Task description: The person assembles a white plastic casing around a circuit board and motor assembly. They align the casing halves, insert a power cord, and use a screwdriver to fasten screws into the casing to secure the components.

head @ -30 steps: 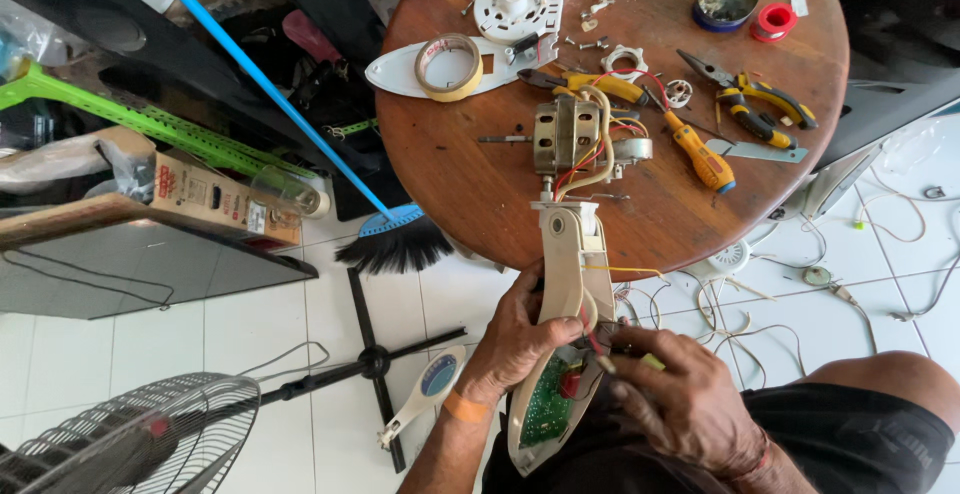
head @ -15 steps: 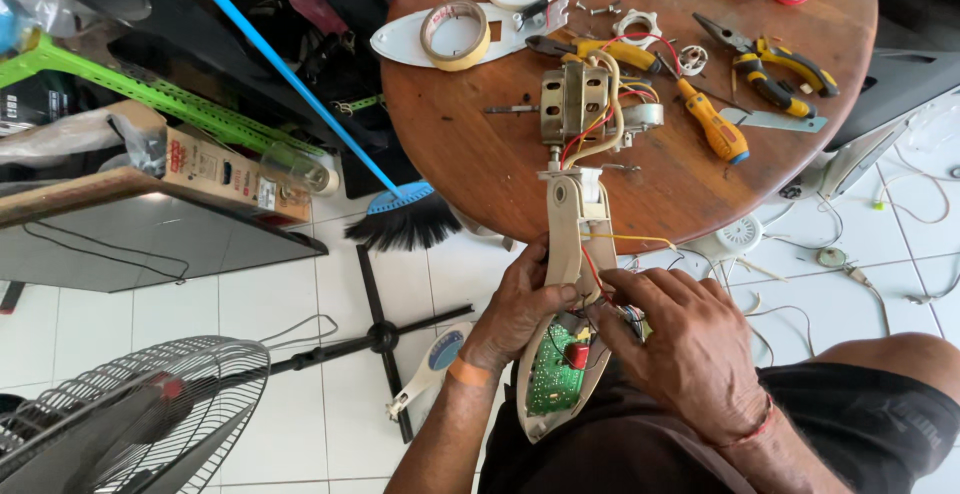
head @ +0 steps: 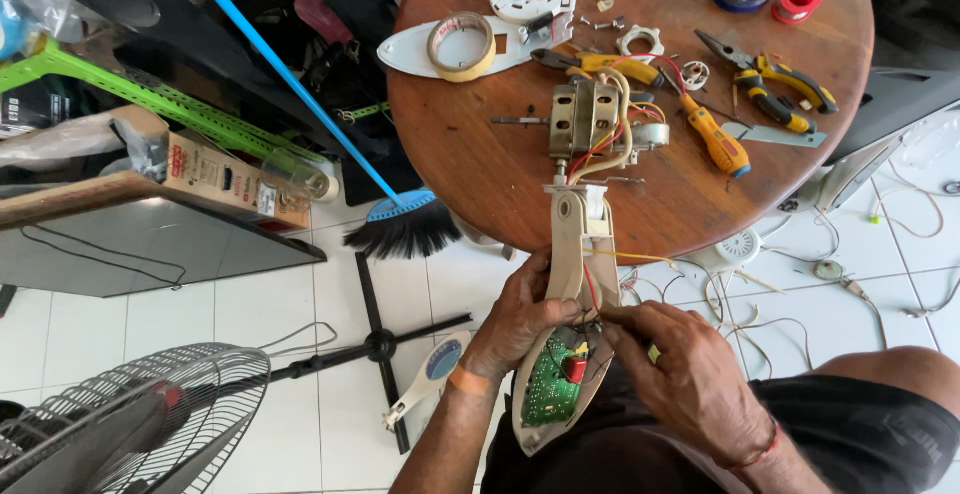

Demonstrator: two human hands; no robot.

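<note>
- We saw the left hand [head: 518, 322] wrapped around the beige fan housing [head: 578, 254], which reached from the lap up to the near edge of the round wooden table [head: 480, 154].
- The right hand [head: 690, 374] was pinched narrow over the wires at the green circuit board [head: 552, 386] inside that housing; whether it gripped a wire, we could not tell.
- Judged risk: the thin wires running up to the fan motor [head: 592, 122] on the table might have pulled loose if the housing slipped or twisted.
- Judged risk: fingers pressing on the bare board might have bent a part.
- Left of the table, a long cardboard box [head: 222, 186] with a red label patch lay on a grey shelf [head: 150, 244].
- On the table's far edge sat a small red tape roll [head: 798, 0].
</note>
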